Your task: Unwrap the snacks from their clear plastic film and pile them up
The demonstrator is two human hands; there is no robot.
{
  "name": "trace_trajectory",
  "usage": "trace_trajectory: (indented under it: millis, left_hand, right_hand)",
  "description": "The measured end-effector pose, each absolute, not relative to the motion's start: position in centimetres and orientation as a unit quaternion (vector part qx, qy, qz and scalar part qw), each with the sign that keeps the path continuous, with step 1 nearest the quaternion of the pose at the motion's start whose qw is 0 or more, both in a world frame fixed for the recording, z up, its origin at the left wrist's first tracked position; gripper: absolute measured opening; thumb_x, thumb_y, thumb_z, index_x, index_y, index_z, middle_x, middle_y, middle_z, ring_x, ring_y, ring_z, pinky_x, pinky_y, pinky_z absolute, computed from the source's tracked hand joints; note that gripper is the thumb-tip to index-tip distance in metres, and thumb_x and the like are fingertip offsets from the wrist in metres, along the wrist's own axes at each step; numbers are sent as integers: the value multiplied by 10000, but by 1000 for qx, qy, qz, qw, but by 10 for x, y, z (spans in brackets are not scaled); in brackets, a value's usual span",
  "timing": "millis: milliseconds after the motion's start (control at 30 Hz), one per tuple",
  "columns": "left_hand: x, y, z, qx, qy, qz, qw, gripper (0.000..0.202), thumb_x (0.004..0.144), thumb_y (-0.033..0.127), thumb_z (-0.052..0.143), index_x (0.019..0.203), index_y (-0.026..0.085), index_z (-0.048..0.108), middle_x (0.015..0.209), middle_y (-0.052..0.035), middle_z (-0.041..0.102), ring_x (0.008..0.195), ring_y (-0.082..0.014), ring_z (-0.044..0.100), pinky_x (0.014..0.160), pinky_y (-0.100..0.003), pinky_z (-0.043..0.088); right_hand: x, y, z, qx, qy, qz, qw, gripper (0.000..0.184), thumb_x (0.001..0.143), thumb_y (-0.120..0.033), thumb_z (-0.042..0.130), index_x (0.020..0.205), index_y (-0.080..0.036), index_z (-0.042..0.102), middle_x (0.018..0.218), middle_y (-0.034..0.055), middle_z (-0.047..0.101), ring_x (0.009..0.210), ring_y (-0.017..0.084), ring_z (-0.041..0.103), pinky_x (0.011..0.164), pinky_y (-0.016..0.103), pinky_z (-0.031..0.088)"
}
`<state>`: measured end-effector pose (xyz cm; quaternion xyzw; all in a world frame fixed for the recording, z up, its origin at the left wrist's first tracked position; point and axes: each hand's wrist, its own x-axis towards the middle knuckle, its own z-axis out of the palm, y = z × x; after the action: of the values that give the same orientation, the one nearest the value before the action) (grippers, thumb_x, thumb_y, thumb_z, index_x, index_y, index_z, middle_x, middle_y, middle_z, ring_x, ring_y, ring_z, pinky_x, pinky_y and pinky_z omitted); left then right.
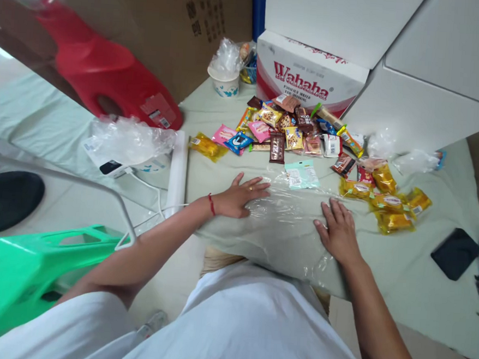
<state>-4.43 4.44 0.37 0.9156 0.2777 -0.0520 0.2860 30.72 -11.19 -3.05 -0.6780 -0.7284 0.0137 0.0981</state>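
A clear plastic bag lies flat on the pale green tablecloth in front of me. My left hand rests on its left side, fingers stretched out and spread. On the right edge of the bag lies my right hand, also flat with fingers apart. Just beyond the bag is a mint-green packet. Behind that, a heap of small wrapped snacks includes a brown bar and a blue packet. Several yellow packets sit to the right of my right hand.
A Wahaha carton stands behind the snacks, beside a paper cup stuffed with plastic. At left are a red jug, a white cable and a green plastic stool. A dark square object lies far right.
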Motion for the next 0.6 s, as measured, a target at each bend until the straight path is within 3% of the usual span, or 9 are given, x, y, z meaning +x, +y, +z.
trace_trajectory:
  millis: [233,333,400,467,533,600]
  left_hand:
    - [-55,38,7,909,288,-59,296,1027,722,208,616,1660,310,208,1756,-114,147,1625,-366,87,1216,-729,-42]
    - [-52,39,8,906,288,-42,309,1046,703,174,600,1664,282,201,1755,-121,145,1629,-359,55,1228,-714,-22]
    - [-52,39,13,902,307,-7,304,1000,693,151,586,1640,267,287,1748,-114,190,1628,-359,60,1241,-700,9]
    - [-49,32,24,885,369,57,278,856,697,137,576,1541,239,474,1714,-111,307,1617,-367,132,1255,-679,75]
    - [-40,17,37,840,461,155,239,612,744,140,556,1345,204,653,1609,-119,487,1563,-360,294,1251,-643,198]
    - [-25,-2,46,784,520,255,223,401,841,164,502,1172,194,726,1437,-116,641,1433,-311,490,1209,-563,352]
  right_hand:
    - [279,-97,20,-649,-730,18,213,418,1040,-366,453,1339,-165,665,1388,187,620,1346,335,517,1130,571,446]
    - [218,-93,27,-561,-803,103,172,457,1046,-360,443,1391,-130,635,1438,176,611,1408,312,472,1199,516,397]
    - [177,-90,22,-544,-819,139,116,604,1036,-430,476,1500,-47,523,1584,217,472,1520,343,336,1263,532,297]
    - [146,-85,13,-553,-815,151,81,710,1032,-485,477,1558,-11,431,1661,240,342,1574,371,227,1287,582,197]
    - [126,-79,5,-561,-810,158,71,718,1037,-481,467,1580,-16,395,1681,243,294,1588,376,193,1285,627,122]
    - [115,-74,0,-563,-806,167,73,675,1038,-411,472,1594,-39,381,1675,236,315,1586,373,203,1279,653,76]
